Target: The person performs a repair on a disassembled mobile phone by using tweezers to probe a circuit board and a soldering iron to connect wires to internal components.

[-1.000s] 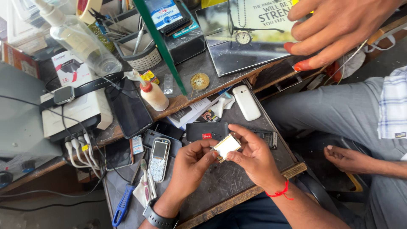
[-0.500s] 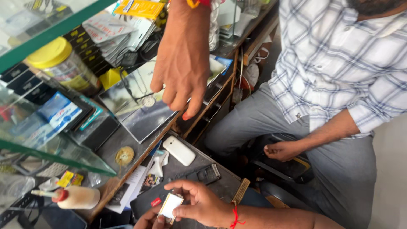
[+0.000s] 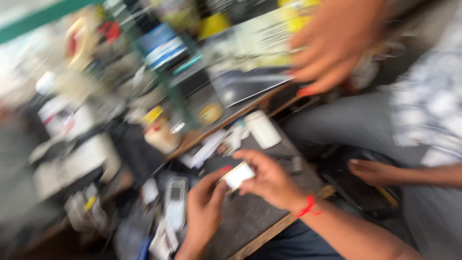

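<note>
Small white rectangular part (image 3: pixel 238 175), maybe a phone battery or module (too blurred to tell), sits pinched between both hands just above the dark worktop (image 3: pixel 250 216). Right hand (image 3: pixel 269 180) grips it from the right, fingers curled over the top edge; red thread band (image 3: pixel 306 206) on that wrist. Left hand (image 3: pixel 204 209) comes up from below, thumb & fingertips closed on the part's left end.

Whole pic is motion-smeared, so details are rough. Just left of the left hand: a light-coloured keypad phone (image 3: pixel 175 202) lying flat on the worktop. Further back, near the bench edge, a white oblong device (image 3: pixel 262 129) lies flat. To its left, a small bottle w/ yellow cap (image 3: pixel 159 132) stands upright. Behind that, a glass-topped counter (image 3: pixel 250 82) w/ clutter, none of it legible.

Another person sits to the right: one hand (image 3: pixel 332 43) hangs over the counter, fingers spread downward, touching nothing I can make out; other hand (image 3: pixel 375 171) rests by their grey trouser leg (image 3: pixel 346 125).
</note>
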